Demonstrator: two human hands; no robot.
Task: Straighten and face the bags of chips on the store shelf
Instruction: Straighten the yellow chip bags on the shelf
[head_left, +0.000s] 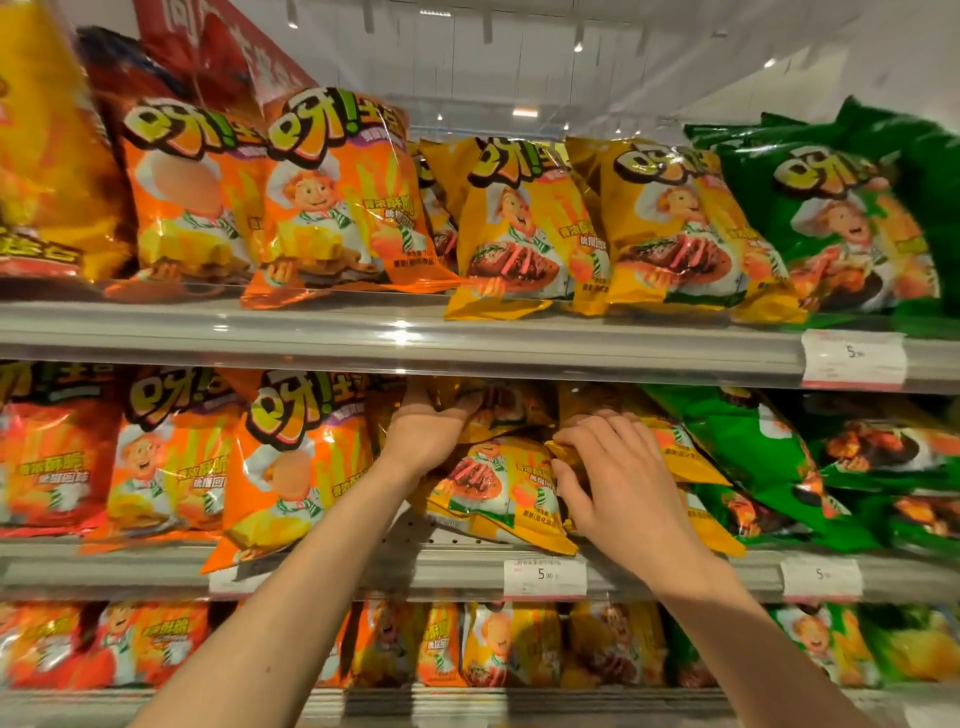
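On the middle shelf a yellow chip bag with a steak picture leans forward, tilted. My left hand reaches in behind its top, the fingers curled round the upper edge of a yellow bag under the shelf above. My right hand grips the bag's crumpled right edge, thumb in front and fingers over the top. More yellow bags lie slumped behind my right hand. Orange bags stand to the left, one tipping over the shelf lip.
Green bags lie slanted to the right on the middle shelf. The top shelf holds orange, yellow and green bags, mostly upright. Price tags hang on the shelf rails. A lower shelf carries smaller bags.
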